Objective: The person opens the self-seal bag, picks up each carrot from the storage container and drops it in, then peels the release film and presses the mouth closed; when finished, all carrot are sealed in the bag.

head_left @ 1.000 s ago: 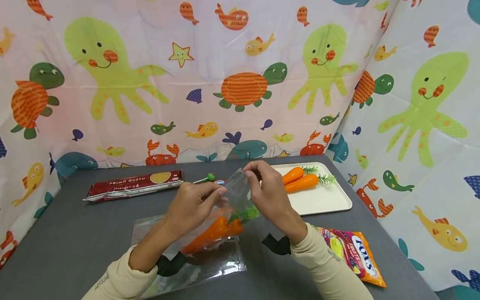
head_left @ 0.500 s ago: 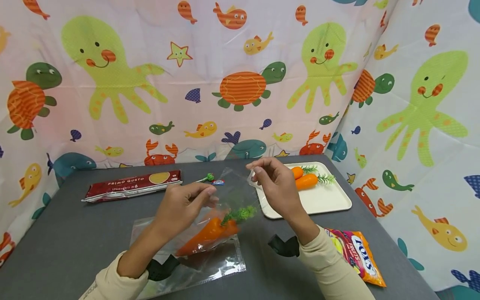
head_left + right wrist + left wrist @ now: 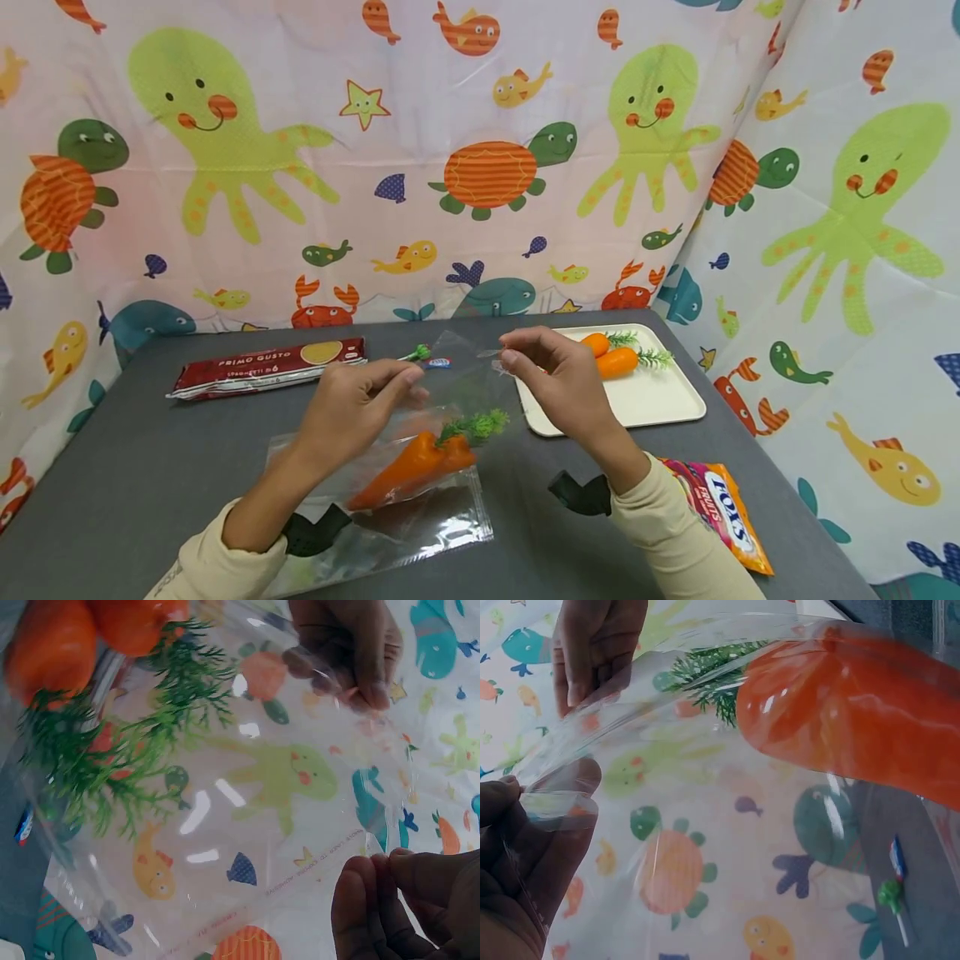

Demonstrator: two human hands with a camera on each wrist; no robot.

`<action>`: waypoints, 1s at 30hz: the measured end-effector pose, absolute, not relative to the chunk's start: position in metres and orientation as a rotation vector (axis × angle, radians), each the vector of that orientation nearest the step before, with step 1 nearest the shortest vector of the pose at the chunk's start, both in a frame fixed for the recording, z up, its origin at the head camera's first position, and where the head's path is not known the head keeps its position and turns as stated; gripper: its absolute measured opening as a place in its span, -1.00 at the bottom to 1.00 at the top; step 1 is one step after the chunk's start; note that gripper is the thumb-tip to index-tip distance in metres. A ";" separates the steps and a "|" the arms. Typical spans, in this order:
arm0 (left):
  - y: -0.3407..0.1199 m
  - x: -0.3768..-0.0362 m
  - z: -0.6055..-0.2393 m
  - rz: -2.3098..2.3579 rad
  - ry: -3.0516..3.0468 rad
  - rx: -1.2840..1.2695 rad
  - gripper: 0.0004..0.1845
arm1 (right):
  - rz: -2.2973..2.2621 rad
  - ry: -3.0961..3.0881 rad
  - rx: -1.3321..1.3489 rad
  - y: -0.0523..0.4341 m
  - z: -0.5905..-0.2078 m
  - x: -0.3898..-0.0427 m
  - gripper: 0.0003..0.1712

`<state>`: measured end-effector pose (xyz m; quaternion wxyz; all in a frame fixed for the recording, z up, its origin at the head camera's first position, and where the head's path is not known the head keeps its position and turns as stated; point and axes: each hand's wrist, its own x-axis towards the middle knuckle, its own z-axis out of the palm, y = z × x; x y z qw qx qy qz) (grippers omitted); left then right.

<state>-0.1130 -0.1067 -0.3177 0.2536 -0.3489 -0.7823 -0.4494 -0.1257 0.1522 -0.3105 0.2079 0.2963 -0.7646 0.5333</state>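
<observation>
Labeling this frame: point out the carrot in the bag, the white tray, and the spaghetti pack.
carrot in the bag (image 3: 408, 471), head view, middle of the orange body.
white tray (image 3: 660, 400), head view, bare surface near the front right.
spaghetti pack (image 3: 262, 367), head view, middle of the red wrapper.

Head cam above; wrist cams close-up.

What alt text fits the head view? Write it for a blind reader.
Two hands, the left hand and the right hand, pinch open the mouth of a clear plastic bag holding an orange toy carrot on a grey table.
</observation>
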 end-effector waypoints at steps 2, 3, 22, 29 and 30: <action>-0.108 -0.113 -0.317 -1.210 -2.130 -0.951 -0.90 | 1.336 -2.128 0.878 0.153 -0.313 -0.126 -0.81; -0.108 -0.113 -0.317 -1.200 -2.135 -0.949 -0.91 | 1.260 -2.122 0.912 0.154 -0.313 -0.127 -0.81; -0.116 -0.115 -0.317 -1.202 -2.175 -0.910 -0.90 | 0.632 -2.114 1.166 0.172 -0.320 -0.131 -0.75; -0.121 -0.115 -0.319 -1.203 -2.151 -0.899 -0.88 | 0.599 -2.133 1.117 0.181 -0.324 -0.136 -0.76; -0.121 -0.114 -0.319 -1.202 -2.150 -0.898 -0.88 | 0.604 -2.139 1.112 0.183 -0.324 -0.136 -0.77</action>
